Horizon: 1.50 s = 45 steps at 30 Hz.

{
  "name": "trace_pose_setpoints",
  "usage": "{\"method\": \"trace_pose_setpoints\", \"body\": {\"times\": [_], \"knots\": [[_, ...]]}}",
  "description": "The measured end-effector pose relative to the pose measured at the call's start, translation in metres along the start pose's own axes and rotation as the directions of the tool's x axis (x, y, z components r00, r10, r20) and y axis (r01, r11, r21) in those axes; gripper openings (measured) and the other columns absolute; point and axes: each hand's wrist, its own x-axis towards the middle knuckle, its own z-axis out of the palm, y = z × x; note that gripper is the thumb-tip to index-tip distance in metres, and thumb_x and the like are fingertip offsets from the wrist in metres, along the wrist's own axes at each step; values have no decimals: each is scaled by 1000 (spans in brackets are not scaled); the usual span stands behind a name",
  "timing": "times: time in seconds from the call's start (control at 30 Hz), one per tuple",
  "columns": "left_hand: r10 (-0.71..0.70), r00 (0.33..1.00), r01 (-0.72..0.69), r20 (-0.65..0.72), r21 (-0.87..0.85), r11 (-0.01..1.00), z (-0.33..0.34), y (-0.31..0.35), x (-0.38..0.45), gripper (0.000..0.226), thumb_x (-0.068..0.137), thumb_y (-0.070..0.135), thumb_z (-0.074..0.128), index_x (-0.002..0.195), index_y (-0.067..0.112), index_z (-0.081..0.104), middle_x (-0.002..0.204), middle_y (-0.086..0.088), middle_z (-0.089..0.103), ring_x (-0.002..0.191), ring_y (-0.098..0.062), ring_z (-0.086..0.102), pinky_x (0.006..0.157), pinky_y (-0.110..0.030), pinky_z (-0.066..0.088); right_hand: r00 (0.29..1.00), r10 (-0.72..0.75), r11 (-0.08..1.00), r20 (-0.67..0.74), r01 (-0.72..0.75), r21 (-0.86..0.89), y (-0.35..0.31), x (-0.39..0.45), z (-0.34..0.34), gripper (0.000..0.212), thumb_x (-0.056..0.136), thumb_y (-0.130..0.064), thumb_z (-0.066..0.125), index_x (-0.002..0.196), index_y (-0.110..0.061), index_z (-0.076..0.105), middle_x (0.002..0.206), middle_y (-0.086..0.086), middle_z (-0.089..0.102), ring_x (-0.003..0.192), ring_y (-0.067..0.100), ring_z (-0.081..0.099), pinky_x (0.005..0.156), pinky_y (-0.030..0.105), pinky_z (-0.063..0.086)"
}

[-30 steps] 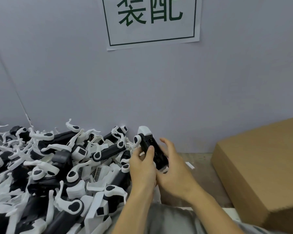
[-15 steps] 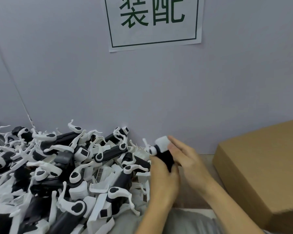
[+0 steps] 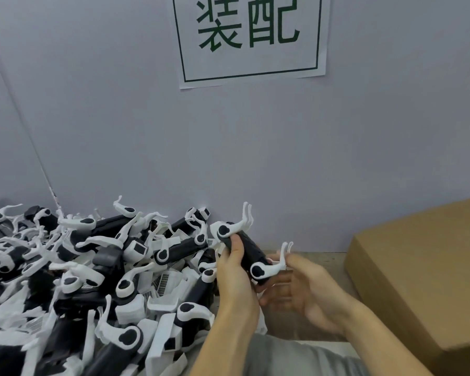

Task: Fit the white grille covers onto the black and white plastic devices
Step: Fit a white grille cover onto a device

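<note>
My left hand (image 3: 235,270) grips a black device (image 3: 248,251) around its middle, held slanted above the table edge. The device has a white curved arm with a black oval at each end. My right hand (image 3: 299,289) is blurred just right of it, fingers pinching the thin white prong of the lower arm (image 3: 269,268). A large pile of black and white devices (image 3: 92,267) covers the left of the table. White grille covers (image 3: 162,283) lie mixed into that pile.
A brown cardboard box (image 3: 423,280) stands at the right. A grey wall (image 3: 255,158) with a white sign (image 3: 251,36) bearing green characters rises right behind the table. A strip of bare table (image 3: 310,257) lies between pile and box.
The device has been turned in my hands: earlier it pointed up with its white cap on top, now it lies slanted with both white arms showing. My right hand shifted to its lower end.
</note>
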Motion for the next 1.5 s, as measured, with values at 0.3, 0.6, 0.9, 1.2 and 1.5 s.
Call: {"method": "trace_pose_setpoints", "body": {"times": [0.3,0.6,0.9,1.2,1.5], "knots": [[97,994,-97,55,1,995,0,-4,-3,52,75,44,59,109,5,67,93,-14,73,91,-41,66,85,-55,51,997,-62,969,48,49,242,7,1,1,25,81,-21,73,105,-13,77,98,16,65,75,25,53,72,38,49],[153,982,-155,108,15,988,-2,-5,-1,45,76,42,60,108,12,67,94,-13,73,88,-34,67,95,-60,50,999,-39,963,10,35,268,10,6,1,36,97,-21,47,123,-3,63,94,18,63,69,24,53,67,39,52],[205,972,-217,112,117,969,-1,-7,-3,33,87,36,56,109,13,65,95,-16,69,94,-39,64,87,-55,51,1000,-2,970,28,-4,243,9,4,2,34,96,-25,53,123,-7,63,101,16,57,75,24,49,71,37,48],[213,969,-227,122,117,967,-1,-5,-5,42,81,39,58,112,12,65,101,-21,67,99,-44,63,86,-54,45,995,-37,940,93,3,340,9,4,0,23,88,-18,58,100,-15,77,93,14,62,73,23,48,69,37,54],[173,975,-190,143,117,975,-1,-3,-6,43,78,43,59,108,12,65,93,-15,70,84,-35,66,65,-39,52,994,3,939,108,-40,343,8,5,-2,30,103,-23,44,119,-11,67,101,16,60,70,22,51,69,38,54]]}}
